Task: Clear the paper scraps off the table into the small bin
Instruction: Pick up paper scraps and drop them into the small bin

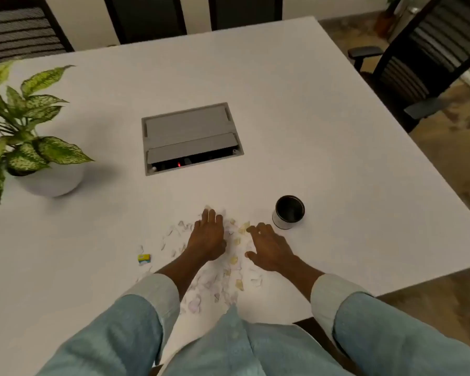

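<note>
White surface (296, 109): potted plant (36, 142) far left of bin
Bin (289, 212): nothing blocks it
Scraps (232, 260): left of bin
Left hand (208, 238): flat, fingers spread
Right hand (272, 248): beside bin, fingers loosely open, empty

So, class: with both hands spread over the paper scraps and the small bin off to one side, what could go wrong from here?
1. The paper scraps lie widely scattered; sweeping with the left hand and right hand could push some off the table's near edge.
2. The small bin looks narrow and light; a stray knuckle may tip it.
3. The yellow block might get swept in too.
</note>
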`<state>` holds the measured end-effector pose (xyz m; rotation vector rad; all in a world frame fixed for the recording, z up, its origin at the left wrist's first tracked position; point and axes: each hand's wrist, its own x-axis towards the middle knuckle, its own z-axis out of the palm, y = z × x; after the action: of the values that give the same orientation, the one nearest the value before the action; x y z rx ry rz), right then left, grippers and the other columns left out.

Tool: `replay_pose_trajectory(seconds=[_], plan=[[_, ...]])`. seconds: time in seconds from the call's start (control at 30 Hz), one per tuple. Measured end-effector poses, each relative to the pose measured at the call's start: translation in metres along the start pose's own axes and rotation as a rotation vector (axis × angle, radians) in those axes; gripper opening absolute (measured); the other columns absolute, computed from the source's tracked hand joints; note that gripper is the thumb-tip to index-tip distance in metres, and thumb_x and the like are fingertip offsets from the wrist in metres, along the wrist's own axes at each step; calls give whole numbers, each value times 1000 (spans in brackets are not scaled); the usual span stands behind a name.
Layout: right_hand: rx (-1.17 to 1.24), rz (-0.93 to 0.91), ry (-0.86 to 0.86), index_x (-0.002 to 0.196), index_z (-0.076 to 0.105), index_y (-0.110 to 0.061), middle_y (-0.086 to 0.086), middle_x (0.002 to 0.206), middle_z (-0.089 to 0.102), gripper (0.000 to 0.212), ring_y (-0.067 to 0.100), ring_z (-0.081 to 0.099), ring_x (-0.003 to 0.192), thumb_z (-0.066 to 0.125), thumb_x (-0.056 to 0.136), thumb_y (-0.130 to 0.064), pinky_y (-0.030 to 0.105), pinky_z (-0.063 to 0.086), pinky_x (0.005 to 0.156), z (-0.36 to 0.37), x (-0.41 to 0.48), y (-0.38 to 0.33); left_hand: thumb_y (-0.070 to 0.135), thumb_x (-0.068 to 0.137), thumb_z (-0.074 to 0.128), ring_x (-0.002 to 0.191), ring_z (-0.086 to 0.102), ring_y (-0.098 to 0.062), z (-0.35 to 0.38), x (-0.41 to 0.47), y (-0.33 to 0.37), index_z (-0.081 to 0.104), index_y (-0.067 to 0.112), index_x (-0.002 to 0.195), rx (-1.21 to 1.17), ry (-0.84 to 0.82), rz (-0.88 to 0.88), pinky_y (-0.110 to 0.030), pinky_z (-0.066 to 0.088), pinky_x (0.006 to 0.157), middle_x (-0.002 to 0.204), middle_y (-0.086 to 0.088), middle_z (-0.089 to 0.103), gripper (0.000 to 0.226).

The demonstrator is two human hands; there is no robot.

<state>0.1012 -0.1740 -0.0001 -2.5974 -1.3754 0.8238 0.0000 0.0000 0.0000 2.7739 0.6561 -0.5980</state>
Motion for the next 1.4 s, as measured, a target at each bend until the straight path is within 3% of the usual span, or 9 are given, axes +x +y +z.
replay_pose_trajectory(seconds=[0.2, 0.3, 0.47, 0.67, 0.8, 0.87, 1.07, 1.17, 1.4], plan=[[-83, 128, -98, 158, 19, -20, 21, 163, 19, 80, 39, 22, 151, 62, 95, -45, 47, 44, 110, 36, -6, 26, 43, 99, 61, 155, -15, -46, 24, 22, 10, 1, 2, 160, -114, -133, -122, -59, 16, 125, 168, -26, -14, 95], [-70, 171, -123, 161, 10, -22, 22, 168, 3, 87, 41, 14, 155, 63, 96, -46, 48, 38, 116, 44, -2, 37, 48, 95, 66, 154, -20, -45, 31, 33, 5, -8, 1, 160, -168, -137, -166, -59, 19, 124, 165, -26, -26, 109], [-72, 148, -72, 159, 17, -23, 23, 165, 9, 93, 40, 21, 152, 74, 89, -43, 47, 45, 110, 51, 9, 46, 52, 87, 75, 156, -17, -42, 39, 52, 4, -7, 1, 160, -164, -149, -141, -55, 28, 124, 165, -26, -26, 121], [-131, 21, -81, 154, 32, -23, 24, 159, 26, 77, 39, 31, 146, 74, 90, -34, 43, 51, 102, 56, 21, 38, 26, 93, 72, 156, 11, -43, 47, 55, 28, 22, 4, 154, -75, -83, -36, -51, 40, 116, 168, -26, 5, 82], [-125, -28, -21, 129, 58, -13, 20, 138, 50, 48, 33, 54, 122, 74, 84, -4, 35, 58, 66, 56, 23, 33, -9, 88, 59, 131, 41, -33, 49, 50, 38, 46, 5, 133, -43, 6, 23, -38, 55, 94, 148, -19, 37, 49], [-118, -41, -29, 118, 63, -8, 18, 128, 54, 38, 32, 55, 115, 71, 83, 4, 33, 54, 59, 56, 25, 32, -17, 85, 53, 120, 44, -29, 48, 48, 38, 52, 5, 121, -28, 15, 37, -34, 57, 83, 133, -15, 44, 42], [-52, -39, -12, 103, 62, -6, 10, 113, 56, 16, 24, 54, 104, 55, 93, 4, 34, 51, 70, 59, 28, 39, -18, 86, 46, 112, 49, -26, 42, 46, 26, 60, 5, 112, -51, 53, 82, -34, 52, 80, 118, -10, 56, 38], [112, 54, 61, 102, 70, -6, 8, 106, 62, 19, 23, 60, 98, 51, 99, -4, 36, 53, 76, 56, 26, 42, -11, 91, 49, 107, 54, -25, 38, 45, 23, 67, 5, 108, -171, 97, 63, -36, 51, 82, 112, -9, 62, 30], [511, 333, 415, 83, 78, -16, 0, 86, 71, 9, 17, 67, 74, 77, 84, -7, 33, 58, 69, 15, 6, 39, -1, 86, 67, 78, 65, -21, 2, 43, 60, 75, 8, 91, -639, 293, 20, -39, 55, 72, 89, -5, 70, 13]])
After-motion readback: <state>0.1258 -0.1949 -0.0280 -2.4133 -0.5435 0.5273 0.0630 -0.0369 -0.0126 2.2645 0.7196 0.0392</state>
